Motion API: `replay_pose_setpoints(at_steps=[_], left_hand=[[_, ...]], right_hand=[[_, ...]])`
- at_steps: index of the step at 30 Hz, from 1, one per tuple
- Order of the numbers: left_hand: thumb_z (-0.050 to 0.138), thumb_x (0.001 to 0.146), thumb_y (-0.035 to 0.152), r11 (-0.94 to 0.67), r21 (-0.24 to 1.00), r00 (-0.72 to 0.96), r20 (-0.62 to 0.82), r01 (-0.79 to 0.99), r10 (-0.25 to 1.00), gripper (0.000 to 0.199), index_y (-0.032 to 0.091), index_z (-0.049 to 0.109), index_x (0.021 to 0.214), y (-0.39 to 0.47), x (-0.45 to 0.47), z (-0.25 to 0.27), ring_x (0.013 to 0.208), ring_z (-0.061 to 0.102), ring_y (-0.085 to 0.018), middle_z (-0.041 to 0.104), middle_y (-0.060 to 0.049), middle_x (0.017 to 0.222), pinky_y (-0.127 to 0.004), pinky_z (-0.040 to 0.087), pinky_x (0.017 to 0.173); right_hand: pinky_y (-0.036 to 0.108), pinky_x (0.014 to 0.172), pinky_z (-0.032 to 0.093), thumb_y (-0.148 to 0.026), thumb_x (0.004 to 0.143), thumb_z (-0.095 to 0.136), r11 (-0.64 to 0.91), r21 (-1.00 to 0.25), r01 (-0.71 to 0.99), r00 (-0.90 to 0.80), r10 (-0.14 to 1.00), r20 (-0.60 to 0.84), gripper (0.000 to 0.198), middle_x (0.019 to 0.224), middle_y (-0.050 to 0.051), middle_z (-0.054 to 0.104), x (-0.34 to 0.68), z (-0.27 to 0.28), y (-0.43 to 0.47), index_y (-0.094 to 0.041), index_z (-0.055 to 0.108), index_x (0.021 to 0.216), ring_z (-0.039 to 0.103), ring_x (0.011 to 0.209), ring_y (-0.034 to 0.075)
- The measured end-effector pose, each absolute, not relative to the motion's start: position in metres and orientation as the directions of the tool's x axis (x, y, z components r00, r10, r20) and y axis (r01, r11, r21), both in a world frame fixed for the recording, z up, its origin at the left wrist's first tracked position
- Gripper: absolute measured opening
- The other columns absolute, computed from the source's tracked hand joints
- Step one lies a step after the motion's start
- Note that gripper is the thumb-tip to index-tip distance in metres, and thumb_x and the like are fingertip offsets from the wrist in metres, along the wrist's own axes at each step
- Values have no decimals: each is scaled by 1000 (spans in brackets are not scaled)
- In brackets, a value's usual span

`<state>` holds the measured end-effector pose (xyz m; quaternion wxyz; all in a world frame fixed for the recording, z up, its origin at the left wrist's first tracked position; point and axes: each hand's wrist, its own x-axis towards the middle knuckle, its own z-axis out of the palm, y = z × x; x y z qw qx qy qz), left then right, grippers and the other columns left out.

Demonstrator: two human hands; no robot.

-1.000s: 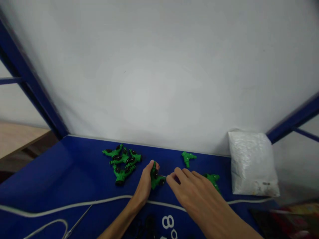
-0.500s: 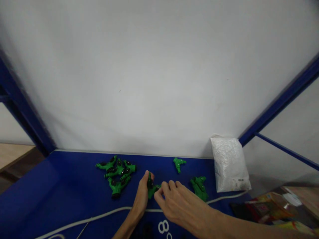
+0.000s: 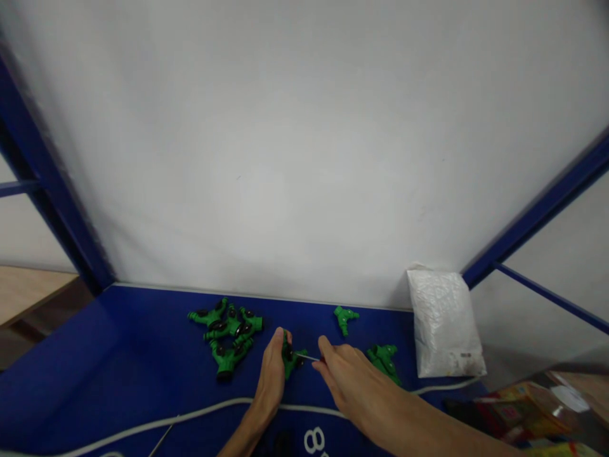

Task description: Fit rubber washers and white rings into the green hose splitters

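Left hand (image 3: 272, 373): fingers are gripping one green fitting (image 3: 290, 367) over the desk (image 3: 157, 355), apparently unfinished. Right hand (image 3: 354, 376): fingers are holding one thin-shafted tool (image 3: 307, 357), pointing at it. Four black-knobbed fittings (image 3: 226, 360) are lying leftward, seemingly finished; one plain green piece (image 3: 343, 320) and an overlapping green cluster (image 3: 381, 360), not countable, are lying rightward, seemingly waiting.

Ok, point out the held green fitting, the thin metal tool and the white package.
Held green fitting (image 3: 288, 366): head view, on its green body.
Thin metal tool (image 3: 308, 357): head view, on its bare shaft.
White package (image 3: 445, 324): head view, on its front face.
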<state>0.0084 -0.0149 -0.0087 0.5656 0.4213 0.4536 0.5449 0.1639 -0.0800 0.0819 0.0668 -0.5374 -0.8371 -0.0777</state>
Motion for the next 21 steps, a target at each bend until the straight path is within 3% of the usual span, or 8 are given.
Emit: replay_pose_setpoints(at_steps=[4, 6, 8, 11, 15, 21], left_hand=[[43, 86, 76, 29, 975, 9, -28, -222, 1000, 58, 20, 55, 76, -12, 6, -9, 73, 50, -20, 55, -1, 73, -30, 42, 71], [41, 88, 74, 24, 974, 30, -18, -224, 999, 57, 20, 54, 77, -11, 6, -9, 73, 49, -20, 54, -1, 73, -31, 41, 73], [40, 90, 72, 28, 975, 49, -18, -219, 999, 55, 20, 54, 77, -10, 6, -10, 73, 47, -20, 52, -1, 73, -30, 40, 73], [41, 91, 70, 48, 977, 71, -34, -207, 997, 52, 21, 52, 77, -11, 7, -10, 73, 45, -19, 49, 1, 73, -30, 38, 74], [42, 90, 70, 80, 971, 88, -61, -225, 994, 52, 21, 51, 75, -13, 9, -11, 70, 44, -18, 48, 1, 71, -30, 38, 71], [43, 90, 69, 56, 966, 78, -37, -254, 996, 52, 20, 54, 76, -12, 10, -15, 69, 46, -18, 51, 1, 71, -29, 40, 72]], right_hand=[[33, 73, 53, -11, 91, 52, 510, 136, 849, -528, 821, 220, 52, 110, 15, 70, 162, 97, -89, -9, 38, 141, 68, 92, 25], [32, 74, 53, -3, 82, 55, 558, 253, 790, -602, 784, 152, 56, 115, 16, 68, 155, 109, -92, -10, 43, 137, 67, 97, 25], [31, 62, 50, -2, 80, 58, 511, 392, 765, -592, 797, 117, 35, 93, 8, 69, 146, 120, -93, -16, 56, 112, 66, 76, 22], [33, 58, 48, -9, 86, 59, 578, 514, 634, -708, 701, 84, 18, 85, 7, 65, 135, 133, -92, -15, 57, 102, 62, 73, 23], [33, 55, 47, -14, 90, 58, 643, 531, 552, -762, 647, 10, 10, 81, 7, 64, 132, 144, -90, -14, 56, 100, 60, 70, 23], [34, 55, 48, -7, 90, 56, 636, 466, 615, -695, 716, -62, 17, 88, 8, 66, 133, 149, -86, -14, 53, 106, 65, 72, 23]])
